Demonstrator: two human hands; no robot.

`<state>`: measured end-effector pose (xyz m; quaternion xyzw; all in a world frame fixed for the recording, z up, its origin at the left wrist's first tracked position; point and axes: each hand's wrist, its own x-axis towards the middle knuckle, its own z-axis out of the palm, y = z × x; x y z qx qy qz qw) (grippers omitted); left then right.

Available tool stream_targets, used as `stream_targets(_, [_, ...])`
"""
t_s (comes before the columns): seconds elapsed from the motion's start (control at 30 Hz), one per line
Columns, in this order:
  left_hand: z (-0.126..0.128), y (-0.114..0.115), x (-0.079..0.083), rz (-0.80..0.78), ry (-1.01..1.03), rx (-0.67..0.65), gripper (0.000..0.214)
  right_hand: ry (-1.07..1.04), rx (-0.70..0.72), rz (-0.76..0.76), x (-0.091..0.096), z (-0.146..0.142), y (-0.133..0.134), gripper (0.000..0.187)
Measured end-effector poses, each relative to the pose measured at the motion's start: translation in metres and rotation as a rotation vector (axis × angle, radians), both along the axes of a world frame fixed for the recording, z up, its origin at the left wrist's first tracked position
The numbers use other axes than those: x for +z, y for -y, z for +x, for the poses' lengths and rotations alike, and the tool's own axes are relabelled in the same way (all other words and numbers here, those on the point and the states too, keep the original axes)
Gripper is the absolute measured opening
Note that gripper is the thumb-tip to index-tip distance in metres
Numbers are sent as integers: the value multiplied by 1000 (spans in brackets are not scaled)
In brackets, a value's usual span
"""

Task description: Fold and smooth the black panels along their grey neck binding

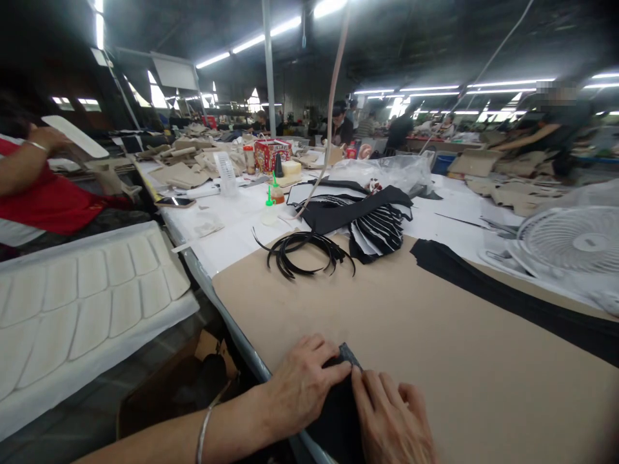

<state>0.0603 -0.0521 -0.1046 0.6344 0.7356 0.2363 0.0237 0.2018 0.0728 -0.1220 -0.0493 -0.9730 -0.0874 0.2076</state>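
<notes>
At the near edge of the table, my left hand (307, 380) pinches the top of a black fabric piece (340, 415), its thumb and fingers pressed at the end. Close beside it, my right hand (391, 419) has curled fingers on the same piece's right edge, fingertips almost meeting the left thumb. A greyish folded strip shows at that end; the lower part runs out of view. Under the hands lies a tan sheet (435, 361). Beyond them sit a loose coil of thin black strips (285, 258) and fanned black pieces (377, 235).
A long black piece (483, 283) lies along the right, near a white fan (590, 241). Small glue bottles (276, 193) stand farther back. On the left are a panel of pale pieces (111, 277) and a person in red (53, 187). A hose (333, 90) hangs down.
</notes>
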Motion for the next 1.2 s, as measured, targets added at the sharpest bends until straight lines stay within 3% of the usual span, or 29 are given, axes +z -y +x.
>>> stream_targets(0.1, [-1,4,3,-73,-98,-49,40,-14,-20,-17,0,7,1,47])
stream_targets(0.23, [-3,-5,12,-37,42,-17,29,-37,-67,-88,1,9,3,46])
stream_targets(0.33, [-9,-22,22,-6,183,-25,31,-36,-121,-280,7,7,3,39])
stream_targets(0.43, [-17,-41,31,-158,151,-112,47,-51,-195,-535,14,6,3,38])
stream_targets(0.53, [-23,-54,39,-268,88,-174,45,-47,-272,-656,21,5,3,41])
stream_targets(0.8, [-29,-66,48,-327,132,-157,13,29,-381,-764,37,-7,-1,28])
stream_targets(0.93, [-34,-68,42,-312,190,-158,14,95,-394,-762,35,-12,-6,16])
stream_targets(1.2, [-28,-50,33,-102,147,-150,23,24,-399,-724,24,-17,-9,18])
